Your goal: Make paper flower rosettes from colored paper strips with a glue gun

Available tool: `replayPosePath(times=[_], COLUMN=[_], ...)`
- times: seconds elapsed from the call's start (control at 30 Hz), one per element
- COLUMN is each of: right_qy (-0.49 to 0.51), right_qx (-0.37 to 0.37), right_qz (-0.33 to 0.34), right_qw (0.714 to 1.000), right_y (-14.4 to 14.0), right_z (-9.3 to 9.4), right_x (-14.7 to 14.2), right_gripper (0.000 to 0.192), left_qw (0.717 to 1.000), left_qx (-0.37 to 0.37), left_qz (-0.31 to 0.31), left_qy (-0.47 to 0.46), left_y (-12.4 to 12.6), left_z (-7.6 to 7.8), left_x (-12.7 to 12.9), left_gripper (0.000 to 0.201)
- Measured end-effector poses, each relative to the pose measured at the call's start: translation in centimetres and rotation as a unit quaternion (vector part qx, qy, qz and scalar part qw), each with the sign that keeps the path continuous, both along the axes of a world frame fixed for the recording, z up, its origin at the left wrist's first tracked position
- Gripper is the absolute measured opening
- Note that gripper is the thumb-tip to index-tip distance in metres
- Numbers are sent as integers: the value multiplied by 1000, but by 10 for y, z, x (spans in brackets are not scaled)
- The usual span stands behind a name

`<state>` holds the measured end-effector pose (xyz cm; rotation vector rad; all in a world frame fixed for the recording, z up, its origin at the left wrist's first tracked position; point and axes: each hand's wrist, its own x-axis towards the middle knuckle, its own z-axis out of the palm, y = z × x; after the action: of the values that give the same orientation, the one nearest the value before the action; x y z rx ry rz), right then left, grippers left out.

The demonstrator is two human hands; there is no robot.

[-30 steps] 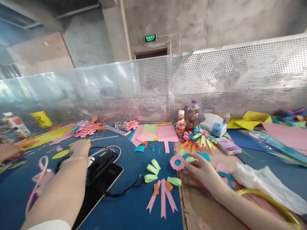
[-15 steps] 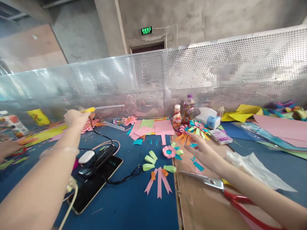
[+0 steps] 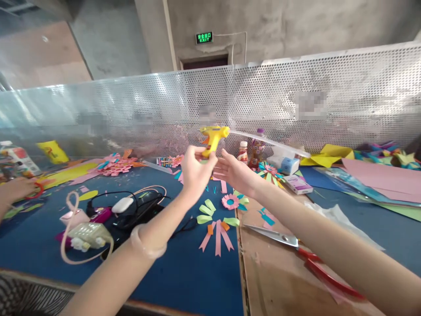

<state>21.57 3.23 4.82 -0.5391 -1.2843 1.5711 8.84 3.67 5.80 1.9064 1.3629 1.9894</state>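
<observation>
My left hand (image 3: 196,169) is closed around the lower handle of a yellow glue gun (image 3: 214,135), raised above the table in front of me. A long translucent glue stick (image 3: 269,142) sticks out of the gun's rear toward the right. My right hand (image 3: 238,174) is beside the handle, fingers stretched out and apart; whether they touch it I cannot tell. Below the hands lie a pink paper flower (image 3: 230,201) with a blue centre, green paper loops (image 3: 205,218) and pink notched strips (image 3: 218,239). Large red-handled scissors (image 3: 286,238) rest under my right forearm.
A phone charger tangle with a white case (image 3: 122,205) and a clear pouch (image 3: 90,235) lies left. Two bottles, one a brown drink bottle (image 3: 242,152), a tissue pack (image 3: 289,165) and coloured paper (image 3: 378,180) stand or lie behind. Another person's hand (image 3: 18,192) is far left.
My left hand has brought the glue gun from the left to the middle, its glue stick still pointing right. My right hand has moved up and left to beside it.
</observation>
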Motion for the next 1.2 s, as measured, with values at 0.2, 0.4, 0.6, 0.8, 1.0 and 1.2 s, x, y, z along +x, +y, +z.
replayPosePath(times=[0.2,0.4,0.6,0.8,1.0,1.2], right_qy=[104,126,131,113,69,5], right_qx=[-116,-128,-146,-152,-154,-127], right_qz=[-50,-173,-230,-237,-227,-233], right_qw=[987,968,953,953,959,964], right_y=[9,16,15,6,8,9], right_z=[7,-22,-31,-34,-44,-53], right_x=[-19,-8,4,0,-2,-2], right_gripper=[15,12,11,19,20,18], left_qw=[993,922,839,796,786,816], left_qx=[-29,-178,-260,-273,-296,-244], left_qz=[-47,-273,-284,-332,-348,-314], left_qy=[100,208,386,425,416,419], left_y=[-13,22,35,33,33,28], left_z=[-22,-33,-65,-74,-74,-70], left_x=[18,-34,-68,-72,-79,-75], left_gripper=[19,24,19,22,28,21])
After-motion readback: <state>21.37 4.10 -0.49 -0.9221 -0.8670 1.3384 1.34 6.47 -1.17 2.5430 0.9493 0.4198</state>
